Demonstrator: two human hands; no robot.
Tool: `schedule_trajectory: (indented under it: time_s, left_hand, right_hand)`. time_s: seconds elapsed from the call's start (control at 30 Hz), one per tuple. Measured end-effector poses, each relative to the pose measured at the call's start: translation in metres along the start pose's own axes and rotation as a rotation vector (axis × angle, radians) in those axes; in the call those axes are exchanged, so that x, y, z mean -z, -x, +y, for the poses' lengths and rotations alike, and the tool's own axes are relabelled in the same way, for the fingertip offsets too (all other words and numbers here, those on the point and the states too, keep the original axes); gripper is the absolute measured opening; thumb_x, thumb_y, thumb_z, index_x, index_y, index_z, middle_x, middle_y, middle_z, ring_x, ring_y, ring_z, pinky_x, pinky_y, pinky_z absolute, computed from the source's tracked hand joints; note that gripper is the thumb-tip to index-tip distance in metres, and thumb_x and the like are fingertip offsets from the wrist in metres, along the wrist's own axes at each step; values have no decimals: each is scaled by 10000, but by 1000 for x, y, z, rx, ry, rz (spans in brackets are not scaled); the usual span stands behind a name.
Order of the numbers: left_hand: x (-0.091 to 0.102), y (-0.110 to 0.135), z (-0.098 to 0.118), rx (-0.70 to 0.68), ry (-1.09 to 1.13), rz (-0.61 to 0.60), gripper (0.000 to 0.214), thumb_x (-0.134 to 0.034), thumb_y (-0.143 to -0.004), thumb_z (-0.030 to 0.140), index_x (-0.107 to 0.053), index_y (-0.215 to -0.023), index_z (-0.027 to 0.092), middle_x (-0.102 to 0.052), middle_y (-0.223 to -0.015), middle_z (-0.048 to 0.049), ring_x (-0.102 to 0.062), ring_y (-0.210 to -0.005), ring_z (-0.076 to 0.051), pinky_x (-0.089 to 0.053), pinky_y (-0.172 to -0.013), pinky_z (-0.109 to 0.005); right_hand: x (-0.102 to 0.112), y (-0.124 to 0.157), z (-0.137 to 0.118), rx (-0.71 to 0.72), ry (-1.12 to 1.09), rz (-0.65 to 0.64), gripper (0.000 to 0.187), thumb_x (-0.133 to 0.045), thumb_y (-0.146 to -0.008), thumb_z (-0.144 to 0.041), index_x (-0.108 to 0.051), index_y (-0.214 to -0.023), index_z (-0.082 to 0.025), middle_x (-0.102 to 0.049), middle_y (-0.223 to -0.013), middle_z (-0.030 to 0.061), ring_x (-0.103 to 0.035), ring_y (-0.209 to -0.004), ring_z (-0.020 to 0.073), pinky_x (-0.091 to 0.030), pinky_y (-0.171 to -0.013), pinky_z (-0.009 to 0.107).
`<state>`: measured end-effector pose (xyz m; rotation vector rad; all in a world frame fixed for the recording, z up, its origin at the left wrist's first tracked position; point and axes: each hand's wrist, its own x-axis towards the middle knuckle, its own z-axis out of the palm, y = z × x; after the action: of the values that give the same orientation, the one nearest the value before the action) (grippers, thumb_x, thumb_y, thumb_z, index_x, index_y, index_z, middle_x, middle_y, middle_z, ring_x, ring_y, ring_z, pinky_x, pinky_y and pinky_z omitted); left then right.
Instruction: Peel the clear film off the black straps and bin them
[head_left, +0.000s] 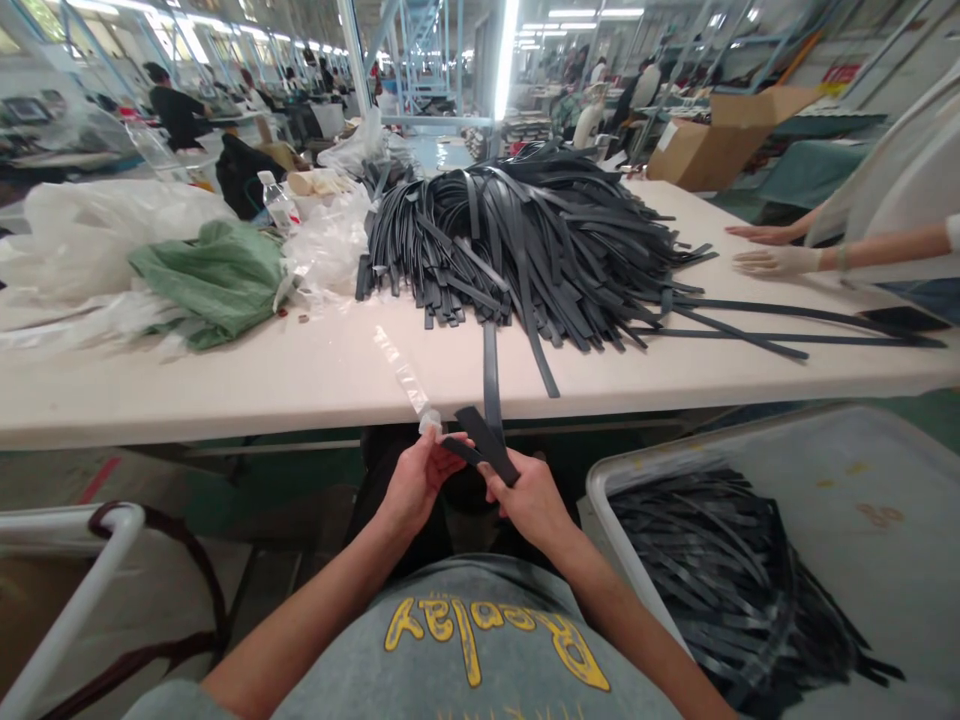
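Note:
Just off the table's front edge, my right hand (534,497) is closed around a flat black strap (487,445), with folded ends sticking up past the fingers. One length of this strap runs back over the edge toward the pile. Beside it my left hand (415,478) pinches the other end of the strap. A small whitish, translucent piece (430,421) sits at the left fingertips; its kind is unclear. From it a clear plastic strip (401,370) extends onto the table. A large heap of black straps (525,235) lies ahead of both hands.
On the table (300,385), a green sack (217,285), plastic bags (97,235) and a bottle (277,203) lie left. A co-worker's gloved hand (776,260) rests at right. More straps fill a white bin (600,490) below right; a white-railed cart (112,560) stands left.

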<state>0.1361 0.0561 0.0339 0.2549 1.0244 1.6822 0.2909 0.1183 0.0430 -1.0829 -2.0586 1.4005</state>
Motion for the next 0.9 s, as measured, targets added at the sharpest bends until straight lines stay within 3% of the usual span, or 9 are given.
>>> schedule_trajectory:
  time_s: [0.13,0.23,0.33,0.47,0.63,0.73,0.83,0.9]
  left_hand:
    - [4,-1,3,12,-54,15,333,-756,-725,471,-738,-808,150,-761,-826,-75,-692,-788,-196,-527,-763,-285]
    - [11,6,6,8,-281,-55,353,-719,-750,485,-754,-743,134,-754,-807,-98,-685,-766,-209,-529,-767,-295]
    - [20,18,10,-9,-607,-195,369,-670,-798,488,-770,-736,139,-750,-787,-108,-677,-746,-214,-524,-758,-297]
    - [31,31,11,2,-800,-284,385,-634,-820,498,-773,-759,144,-753,-785,-105,-677,-753,-227,-523,-752,-317]
    - [36,41,8,62,-753,-247,406,-613,-828,512,-770,-800,139,-757,-827,-107,-684,-793,-237,-524,-808,-348]
    - [35,41,14,106,-682,-222,419,-634,-809,528,-773,-871,138,-759,-888,-110,-684,-843,-244,-516,-838,-348]
    - [36,34,23,33,-667,-204,386,-671,-793,490,-770,-946,150,-754,-972,-85,-662,-917,-240,-487,-875,-323]
    - [37,27,27,-11,-661,-170,332,-693,-779,452,-773,-885,148,-753,-919,-68,-652,-867,-220,-482,-852,-309]
  right_hand:
    - [7,0,0,-48,-157,9,276,-591,-861,-440,-611,-750,-187,-642,-590,-9,-498,-370,98,-391,-392,221]
    - [18,-4,-1,-70,-324,-40,329,-589,-861,-477,-674,-817,-162,-600,-531,-22,-439,-372,83,-328,-401,220]
    - [23,-14,0,-103,-422,-240,378,-600,-857,-495,-714,-876,-135,-463,-400,-67,-377,-362,71,-269,-416,210]
    - [9,-30,-3,-137,-480,-431,408,-679,-775,-521,-708,-849,-121,-463,-390,-71,-376,-342,67,-249,-388,197]
    - [-13,-44,-22,-40,-463,-375,350,-699,-756,-467,-719,-795,-120,-702,-700,33,-409,-364,38,-280,-364,192]
    - [-19,-48,-33,-7,-426,-325,296,-698,-756,-423,-705,-756,-127,-654,-603,-1,-396,-350,42,-294,-351,191]
    - [-20,-48,-38,24,-360,-303,245,-693,-757,-379,-700,-752,-134,-564,-505,-41,-411,-356,55,-317,-348,185]
    - [-21,-48,-39,51,-291,-301,243,-675,-771,-377,-704,-769,-136,-569,-526,-38,-438,-369,62,-339,-348,182]
